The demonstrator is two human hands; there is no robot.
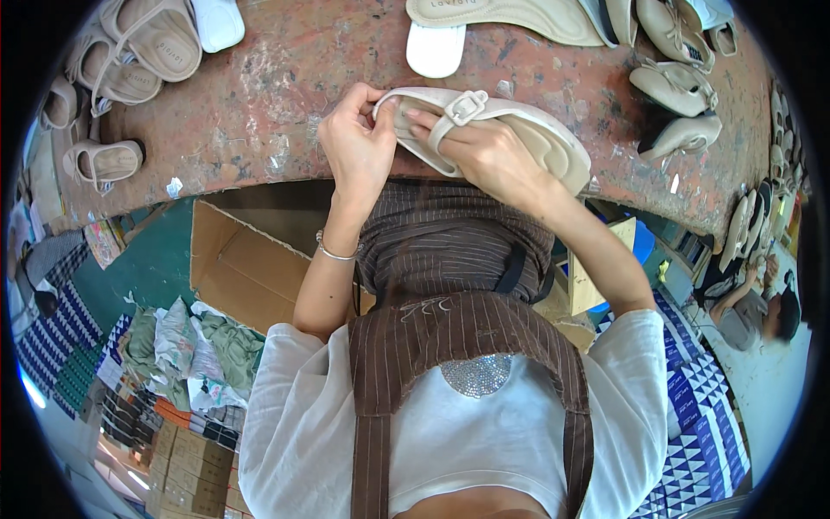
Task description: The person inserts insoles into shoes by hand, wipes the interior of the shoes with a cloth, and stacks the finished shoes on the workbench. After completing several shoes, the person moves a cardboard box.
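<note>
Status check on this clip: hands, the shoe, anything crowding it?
Left hand grips the beige sandal at its end. Right hand pinches the buckle strap. Sandal held over the workbench; nothing crowding it.

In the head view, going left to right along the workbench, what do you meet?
Stack of beige sandals → white insole piece → left hand → beige sandal with buckle held in both hands, right hand on its strap → beige shoes at the far right.

Beige sandal [510,130], brown striped apron [458,251]
</note>
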